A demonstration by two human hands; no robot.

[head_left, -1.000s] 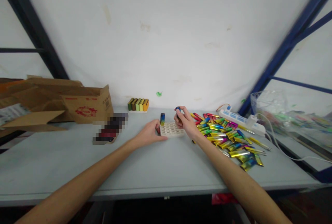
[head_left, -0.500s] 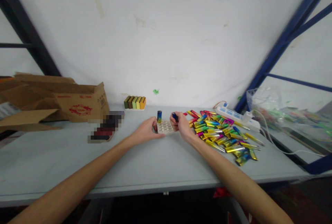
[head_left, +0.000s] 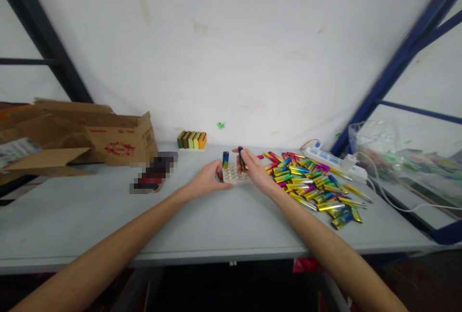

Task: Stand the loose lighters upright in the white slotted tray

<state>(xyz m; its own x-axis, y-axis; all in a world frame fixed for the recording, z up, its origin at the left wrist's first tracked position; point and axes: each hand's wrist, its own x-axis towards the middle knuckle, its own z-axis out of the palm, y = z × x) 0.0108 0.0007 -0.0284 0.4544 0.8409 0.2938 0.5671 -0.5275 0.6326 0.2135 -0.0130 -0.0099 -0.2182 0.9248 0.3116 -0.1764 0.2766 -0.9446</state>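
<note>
A pale tray with round holes [head_left: 234,176] lies on the table between my hands. My left hand [head_left: 207,179] grips its left end, thumb along the near edge. One blue and yellow cylinder [head_left: 225,159] stands upright in the tray's far left corner. Held in the fingers of my right hand [head_left: 252,167] is a second dark blue and gold cylinder [head_left: 241,158], roughly upright over the tray's right part. Whether its lower end touches the tray is hidden by the fingers. Right of that hand lies a loose pile of shiny multicoloured cylinders [head_left: 299,180].
Near the wall stands a filled block of green, brown, yellow and orange cylinders [head_left: 192,140]. Open cardboard boxes [head_left: 121,143] and a pixelated object [head_left: 153,173] are at left. A white power strip [head_left: 330,160] with cables and clear plastic bags [head_left: 378,141] are at right.
My right hand has turned the dark blue cylinder more upright and moved it slightly left over the tray. My left hand keeps its grip. The whole view has shifted a little.
</note>
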